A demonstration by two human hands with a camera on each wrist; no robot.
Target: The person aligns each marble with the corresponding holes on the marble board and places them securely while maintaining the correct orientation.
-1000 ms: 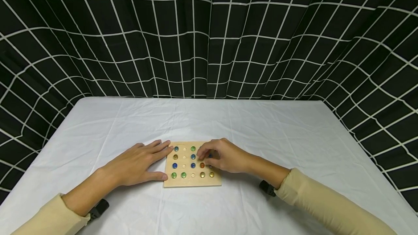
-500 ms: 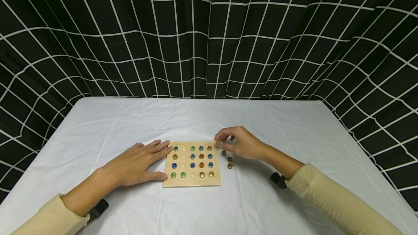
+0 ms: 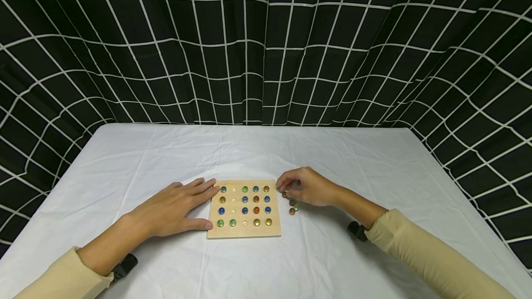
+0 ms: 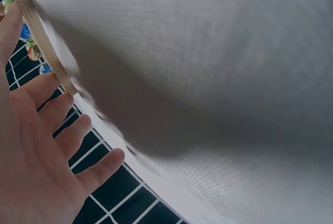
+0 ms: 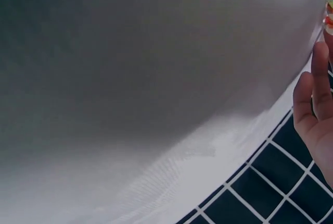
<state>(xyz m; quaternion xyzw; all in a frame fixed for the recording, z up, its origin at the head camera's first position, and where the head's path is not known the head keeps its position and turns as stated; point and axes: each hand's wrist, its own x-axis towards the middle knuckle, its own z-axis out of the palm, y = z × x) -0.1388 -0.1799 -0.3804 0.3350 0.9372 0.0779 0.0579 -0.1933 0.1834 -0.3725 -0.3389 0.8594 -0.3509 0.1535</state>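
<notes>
A pale wooden board [image 3: 238, 230] with rows of glass marbles in its hollows lies flat on the white-covered table. Several hollows hold no marble. My left hand [image 3: 178, 209] rests at the board's left edge, fingers spread, with fingertips and thumb at its rim. In the left wrist view those fingers [image 4: 47, 99] lie along the board's side. Just off the board's right edge, my right hand [image 3: 309, 187] is lowered over a brownish marble [image 3: 284, 194], with thumb and fingertips on either side of it. Whether they pinch it I cannot tell. In the right wrist view, the right fingers [image 5: 320, 73] are partly visible.
More loose marbles [image 3: 292, 211], orange and green, lie beside the right hand on the white tablecloth [image 3: 357, 165]. A black curtain [image 3: 266, 59] with a white grid surrounds the table at the back and sides.
My right hand has moved right from over the board to the loose marbles, then lowered to the nearest one. A brownish marble shows at the board's top right corner. My left hand stays put.
</notes>
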